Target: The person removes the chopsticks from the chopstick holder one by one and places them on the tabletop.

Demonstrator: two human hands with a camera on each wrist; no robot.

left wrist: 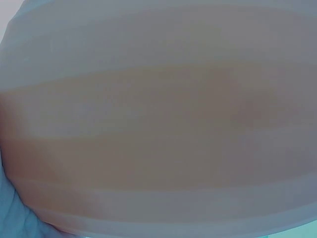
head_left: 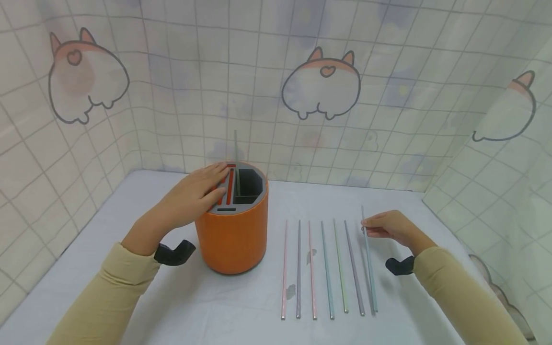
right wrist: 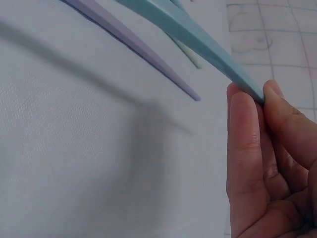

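Note:
In the head view my left hand [head_left: 189, 194] rests on the grey slotted top of a round orange holder [head_left: 230, 239], fingers extended over its left half. A pale chopstick [head_left: 235, 148] stands upright in the holder's large dark compartment. On the right, my right hand [head_left: 393, 229] pinches a light blue chopstick [head_left: 371, 273] near its far end, between thumb and fingers. The right wrist view shows that chopstick raised at this end, its shadow on the cloth beneath. Just left of it lies a purple chopstick [head_left: 354, 268]. The left wrist view is filled by a blurred surface.
More pastel chopsticks, including a pink one [head_left: 284, 268] and a green one [head_left: 340, 268], lie side by side between the holder and my right hand. A white cloth [head_left: 241, 311] covers the table. Checked curtains [head_left: 207, 96] with animal drawings enclose the back and sides.

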